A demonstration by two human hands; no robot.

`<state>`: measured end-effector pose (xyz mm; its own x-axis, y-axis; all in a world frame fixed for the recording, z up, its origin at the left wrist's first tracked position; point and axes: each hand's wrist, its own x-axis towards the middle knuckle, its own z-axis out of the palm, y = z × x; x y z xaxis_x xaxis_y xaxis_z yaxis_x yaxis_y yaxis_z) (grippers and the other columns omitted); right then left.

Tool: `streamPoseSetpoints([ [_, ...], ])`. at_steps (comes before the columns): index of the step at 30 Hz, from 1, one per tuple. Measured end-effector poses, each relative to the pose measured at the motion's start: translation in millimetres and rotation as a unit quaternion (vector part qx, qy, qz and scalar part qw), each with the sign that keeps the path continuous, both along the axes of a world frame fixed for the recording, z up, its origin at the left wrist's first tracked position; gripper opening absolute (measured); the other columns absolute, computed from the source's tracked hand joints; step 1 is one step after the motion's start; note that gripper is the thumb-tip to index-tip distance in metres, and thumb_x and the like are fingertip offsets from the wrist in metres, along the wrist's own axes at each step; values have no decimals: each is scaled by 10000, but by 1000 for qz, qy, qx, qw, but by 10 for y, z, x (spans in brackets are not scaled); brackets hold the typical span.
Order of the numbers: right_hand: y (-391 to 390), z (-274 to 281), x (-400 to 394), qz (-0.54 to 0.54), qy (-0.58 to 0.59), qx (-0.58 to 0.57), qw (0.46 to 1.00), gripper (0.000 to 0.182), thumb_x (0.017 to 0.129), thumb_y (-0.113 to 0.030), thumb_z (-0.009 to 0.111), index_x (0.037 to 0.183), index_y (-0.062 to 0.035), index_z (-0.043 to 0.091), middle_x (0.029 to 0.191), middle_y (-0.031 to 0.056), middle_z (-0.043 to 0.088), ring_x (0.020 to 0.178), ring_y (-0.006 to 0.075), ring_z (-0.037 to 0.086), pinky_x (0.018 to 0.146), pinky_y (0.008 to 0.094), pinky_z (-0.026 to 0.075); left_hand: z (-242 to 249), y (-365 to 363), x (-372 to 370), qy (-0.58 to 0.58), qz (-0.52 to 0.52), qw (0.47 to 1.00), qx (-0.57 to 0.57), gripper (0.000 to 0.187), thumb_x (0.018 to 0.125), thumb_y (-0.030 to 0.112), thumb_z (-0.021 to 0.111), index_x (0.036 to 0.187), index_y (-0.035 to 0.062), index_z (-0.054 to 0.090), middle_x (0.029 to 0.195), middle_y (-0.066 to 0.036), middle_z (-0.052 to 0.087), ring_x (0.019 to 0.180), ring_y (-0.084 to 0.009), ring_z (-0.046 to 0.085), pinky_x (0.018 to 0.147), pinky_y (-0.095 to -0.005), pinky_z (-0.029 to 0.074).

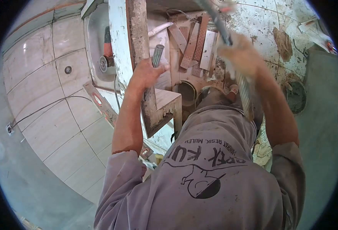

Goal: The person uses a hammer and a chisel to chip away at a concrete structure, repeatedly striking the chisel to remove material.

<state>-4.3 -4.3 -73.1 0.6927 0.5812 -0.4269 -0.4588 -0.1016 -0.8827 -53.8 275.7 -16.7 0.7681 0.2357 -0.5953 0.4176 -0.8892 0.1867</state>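
My left hand (148,73) is closed around a ribbed metal chisel (157,55), whose blunt top sticks up above my fist. It stands beside the rough, bare edge of a narrow partition wall (140,36); the chisel's lower end is hidden. My right hand (242,56) is raised on the other side, smeared by motion. Its fingers are wrapped round a long grey metal bar (246,97) with a spiral-ribbed lower part. The bar's upper end runs out of view at the top, so its head cannot be made out.
An angle grinder (107,51) lies in a basin (97,73) on the left. Below it a spirit level (100,101) leans near a tiled ledge (168,98). Tile strips (192,45) lie on the dirty floor ahead, with a bucket (187,93) near my legs and another bucket (296,96) at right.
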Motion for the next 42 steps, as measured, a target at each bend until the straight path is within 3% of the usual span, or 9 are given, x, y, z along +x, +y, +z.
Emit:
streamPoseSetpoints([
  [3,5,104,-193,46,40,-40,997,179,834,-146,556,886,5,477,643,56,523,509,136,531,445,288,440,88,-35,64,17,-2,1000,2,408,751,385,700,753,-7,586,585,-108,570,563,-217,590,585,-361,471],
  [5,131,-280,-527,15,-191,0,981,185,826,-148,564,892,13,499,640,63,520,545,152,540,498,310,460,171,-96,60,52,30,998,-17,420,750,400,701,748,-4,587,581,-108,566,562,-218,582,584,-364,465],
  [6,64,16,-462,38,-9,37,999,185,819,-149,577,899,6,518,650,65,512,566,155,538,525,322,455,201,-132,82,53,31,998,-3,426,749,411,701,751,0,589,578,-108,564,557,-221,577,585,-367,460],
  [9,42,65,-438,46,39,2,998,176,821,-148,583,905,-6,523,658,54,506,571,141,534,517,313,445,236,-189,109,50,23,998,19,432,754,426,697,756,6,592,571,-107,560,549,-223,568,591,-369,456],
  [23,-149,172,-243,-196,43,94,975,139,827,-134,569,796,-43,469,566,-2,469,419,94,447,381,273,388,142,-110,23,27,-19,999,29,436,753,431,707,792,9,603,574,-73,548,506,-174,568,538,-330,462],
  [25,-158,110,-244,125,-34,-47,990,149,846,-149,564,804,-47,463,563,0,468,423,93,461,381,269,391,179,-170,59,41,14,999,4,440,760,424,703,792,1,588,574,-83,546,511,-182,579,537,-331,462],
  [34,-151,358,137,-101,19,-73,992,195,843,-202,593,845,-65,454,661,7,450,523,97,447,469,263,406,178,-169,53,30,28,998,54,406,783,362,680,781,-32,584,659,-174,602,622,-287,617,632,-394,477],
  [37,-100,248,-40,197,13,-85,977,214,849,-234,594,873,-70,458,628,-2,454,466,84,437,421,255,403,112,-91,40,21,-11,999,47,421,778,365,676,805,-47,593,693,-213,606,694,-345,614,678,-418,473],
  [42,-197,134,93,45,21,-34,998,230,853,-246,584,864,-50,465,569,-17,442,427,81,441,401,255,402,45,-31,40,20,-14,998,50,436,767,371,680,812,-54,595,718,-242,600,742,-384,605,711,-432,469],
])
